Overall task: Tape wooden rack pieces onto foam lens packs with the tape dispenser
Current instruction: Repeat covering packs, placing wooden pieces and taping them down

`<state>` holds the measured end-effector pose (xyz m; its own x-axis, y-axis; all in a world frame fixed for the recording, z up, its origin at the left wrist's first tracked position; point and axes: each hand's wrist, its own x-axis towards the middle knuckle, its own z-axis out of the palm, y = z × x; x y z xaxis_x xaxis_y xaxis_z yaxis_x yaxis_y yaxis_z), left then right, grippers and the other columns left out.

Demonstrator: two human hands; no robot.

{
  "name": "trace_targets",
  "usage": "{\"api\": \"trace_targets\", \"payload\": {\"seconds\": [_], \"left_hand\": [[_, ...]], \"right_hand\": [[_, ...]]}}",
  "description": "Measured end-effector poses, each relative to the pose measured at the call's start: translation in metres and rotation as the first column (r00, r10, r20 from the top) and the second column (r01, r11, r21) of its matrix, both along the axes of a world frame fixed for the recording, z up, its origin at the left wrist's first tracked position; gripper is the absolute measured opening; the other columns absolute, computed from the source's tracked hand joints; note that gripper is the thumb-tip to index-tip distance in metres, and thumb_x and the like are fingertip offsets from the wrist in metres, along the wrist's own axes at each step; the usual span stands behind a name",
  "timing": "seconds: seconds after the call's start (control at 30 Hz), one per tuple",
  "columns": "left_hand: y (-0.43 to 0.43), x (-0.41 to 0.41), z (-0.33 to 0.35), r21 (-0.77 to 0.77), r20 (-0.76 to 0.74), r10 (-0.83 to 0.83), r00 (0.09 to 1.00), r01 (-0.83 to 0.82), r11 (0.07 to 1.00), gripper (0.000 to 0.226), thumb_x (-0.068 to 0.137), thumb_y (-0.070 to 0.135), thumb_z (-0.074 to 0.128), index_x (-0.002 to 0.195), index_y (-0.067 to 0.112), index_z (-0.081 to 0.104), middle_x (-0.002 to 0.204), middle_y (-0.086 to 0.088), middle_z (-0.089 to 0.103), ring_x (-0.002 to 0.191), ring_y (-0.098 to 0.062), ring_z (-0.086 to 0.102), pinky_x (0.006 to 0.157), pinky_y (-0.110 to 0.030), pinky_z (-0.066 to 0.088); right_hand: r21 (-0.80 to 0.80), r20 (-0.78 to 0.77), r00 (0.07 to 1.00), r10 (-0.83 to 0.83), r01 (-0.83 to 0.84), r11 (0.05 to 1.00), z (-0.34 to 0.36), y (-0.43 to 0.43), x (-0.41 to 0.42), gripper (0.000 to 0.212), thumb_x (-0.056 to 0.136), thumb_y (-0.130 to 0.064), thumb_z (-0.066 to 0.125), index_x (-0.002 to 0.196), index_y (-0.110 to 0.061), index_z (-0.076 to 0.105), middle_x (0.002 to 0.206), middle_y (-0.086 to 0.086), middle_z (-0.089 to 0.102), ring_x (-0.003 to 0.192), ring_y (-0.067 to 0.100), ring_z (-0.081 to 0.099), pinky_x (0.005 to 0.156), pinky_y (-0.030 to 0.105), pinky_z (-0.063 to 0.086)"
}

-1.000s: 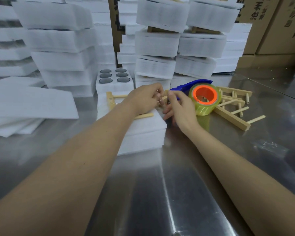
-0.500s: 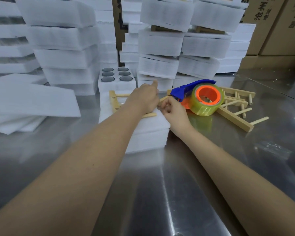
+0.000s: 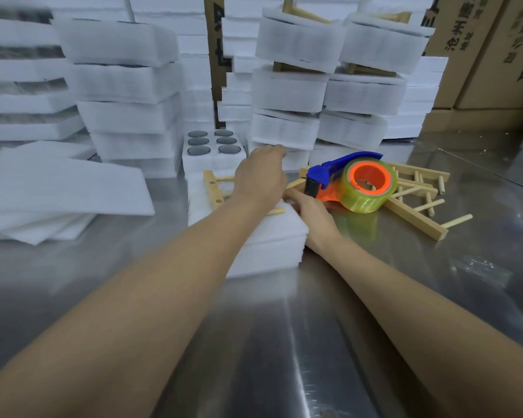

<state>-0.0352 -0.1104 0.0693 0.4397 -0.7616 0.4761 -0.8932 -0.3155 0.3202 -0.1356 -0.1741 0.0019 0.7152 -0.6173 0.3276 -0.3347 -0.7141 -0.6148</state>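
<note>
The left hand point(image 3: 261, 176) lies flat, fingers spread, on the wooden rack piece point(image 3: 213, 188) atop the foam lens pack point(image 3: 269, 236) mid-tabletop. The right hand point(image 3: 311, 211) presses the pack's right edge, fingers extended, beside the tape dispenser point(image 3: 354, 181).

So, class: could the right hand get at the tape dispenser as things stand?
Probably yes. The right hand lies at the foam pack's edge, right beside the tape dispenser, with only bare table between. The left hand is off to the side, not blocking.
</note>
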Motion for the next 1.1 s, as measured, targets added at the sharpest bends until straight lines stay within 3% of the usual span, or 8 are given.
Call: {"api": "trace_targets", "payload": {"seconds": [0.13,0.27,0.4,0.47,0.63,0.87,0.93,1.1], "left_hand": [[0.048,0.002,0.005,-0.288,0.0,0.117,0.993,-0.112,0.951,0.033,0.089,0.016,0.044,0.112,0.023,0.066,0.11,0.001,0.067,0.101,-0.023,0.059,0.076,-0.031,0.041],[0.114,0.018,-0.026,-0.49,-0.197,-0.001,0.98,-0.097,0.866,0.04,0.092,0.037,0.044,0.127,0.021,0.056,0.128,0.007,0.057,0.12,-0.012,0.047,0.102,-0.03,0.036],[0.149,0.034,-0.051,-0.247,-0.616,-0.096,0.782,-0.076,0.966,0.081,0.078,0.065,0.051,0.148,0.028,0.028,0.149,0.015,0.032,0.136,0.0,0.033,0.115,-0.027,0.026],[0.149,0.033,-0.051,-0.238,-0.776,-0.195,0.6,0.008,0.971,0.08,0.071,0.061,0.057,0.141,0.028,0.037,0.137,0.02,0.048,0.118,0.013,0.048,0.094,-0.005,0.038],[0.138,0.036,-0.053,-0.316,-0.854,-0.316,0.412,0.071,0.946,0.084,0.057,0.048,0.081,0.131,0.026,0.049,0.122,0.007,0.066,0.114,-0.015,0.063,0.103,-0.039,0.044],[0.138,0.034,-0.047,-0.207,-0.847,-0.207,0.49,0.055,0.977,0.13,0.048,0.05,0.087,0.153,0.024,0.015,0.141,0.027,0.038,0.129,-0.001,0.042,0.107,-0.021,0.035],[0.135,0.029,-0.045,-0.159,-0.779,-0.141,0.611,0.025,0.987,0.118,0.063,0.047,0.085,0.153,0.021,0.014,0.134,0.032,0.037,0.121,0.005,0.04,0.086,0.001,0.034],[0.134,0.02,-0.042,-0.082,-0.611,-0.031,0.791,-0.024,0.996,0.084,0.08,0.052,0.068,0.147,0.018,0.03,0.144,0.018,0.035,0.13,-0.003,0.038,0.089,-0.016,0.036]], "right_hand": [[-0.137,-0.109,0.993,-0.048,0.033,0.99,-0.001,0.002,-0.002,0.007,0.089,-0.024,0.054,0.091,-0.03,0.054,0.1,-0.004,0.059,0.097,0.021,0.054,0.065,0.035,0.041],[-0.185,-0.09,0.993,-0.083,0.065,0.981,-0.003,0.005,-0.001,0.015,0.086,-0.019,0.053,0.08,-0.033,0.05,0.094,-0.005,0.057,0.088,0.021,0.053,0.057,0.03,0.033],[0.034,0.24,0.969,-0.057,0.05,0.998,0.001,0.012,-0.003,0.017,0.092,-0.006,0.055,0.1,-0.011,0.069,0.095,0.004,0.069,0.088,0.021,0.061,0.074,0.032,0.048],[0.229,0.313,0.941,-0.129,0.057,0.972,0.008,0.016,-0.005,0.021,0.097,-0.008,0.051,0.107,-0.004,0.069,0.105,0.011,0.071,0.094,0.021,0.063,0.08,0.021,0.047],[0.841,0.409,0.861,-0.304,-0.226,0.492,0.015,0.027,0.004,0.049,0.091,-0.033,0.063,0.134,-0.01,0.053,0.125,0.009,0.065,0.114,0.024,0.062,0.101,0.034,0.046],[0.82,0.418,0.905,-0.079,-0.339,0.462,0.015,0.03,0.004,0.045,0.098,-0.015,0.048,0.141,-0.031,0.049,0.104,-0.014,0.068,0.089,0.006,0.071,0.075,0.022,0.055],[0.825,0.424,0.901,-0.09,-0.343,0.449,0.016,0.033,0.004,0.045,0.098,-0.014,0.048,0.14,-0.031,0.05,0.102,-0.014,0.068,0.086,0.006,0.072,0.071,0.022,0.056],[0.83,0.462,0.881,-0.1,-0.39,0.398,0.017,0.036,0.002,0.045,0.099,-0.012,0.046,0.141,-0.027,0.048,0.095,-0.015,0.07,0.085,0.006,0.072,0.067,0.02,0.057]]}}
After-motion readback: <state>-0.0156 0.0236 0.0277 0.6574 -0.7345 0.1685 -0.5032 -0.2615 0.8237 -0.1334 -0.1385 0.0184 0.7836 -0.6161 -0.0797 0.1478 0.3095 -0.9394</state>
